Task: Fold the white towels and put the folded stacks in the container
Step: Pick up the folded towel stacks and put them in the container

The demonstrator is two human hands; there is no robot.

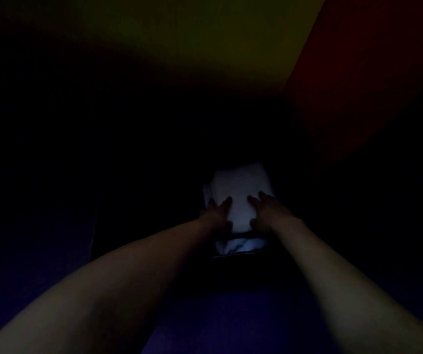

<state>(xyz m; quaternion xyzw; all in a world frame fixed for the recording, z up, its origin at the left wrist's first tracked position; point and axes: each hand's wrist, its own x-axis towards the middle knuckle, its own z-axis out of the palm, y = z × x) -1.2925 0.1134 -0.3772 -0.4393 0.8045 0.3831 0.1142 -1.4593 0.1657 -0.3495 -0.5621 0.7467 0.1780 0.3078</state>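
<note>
Dark room filled nearly the whole view — a dim yellowish surface (187, 39) lay at the top and a dull red one (374, 60) slanted down the right side, w/ bluish cloth or flooring (231, 318) low in the frame. What those surfaces were, I couldn't tell; too little light.

Both bare forearms reached forward from the bottom corners and met at the middle. Between them sat a stack of white towels (238, 187), pale and roughly squared off, w/ a second white bunch (241, 245) just below it, past a dark band that looked like a rim or edge (241, 235). Whether that was the container's lip couldn't be made out.

The left hand (216, 213) lay on the left side of the stack, fingers mostly straight and pressing on it. The right hand (265, 210) did the same on the right side, fingers extended and spread over the top edge. Neither looked curled round the fabric, tho the thumbs were lost in shadow.

Judged step: setting or pressing a folded stack down into place — prob. the put-away part, not the folding. Next move would call for easing both hands off evenly so the folds didn't slump, then checking the stack sat square before going for more towels.
</note>
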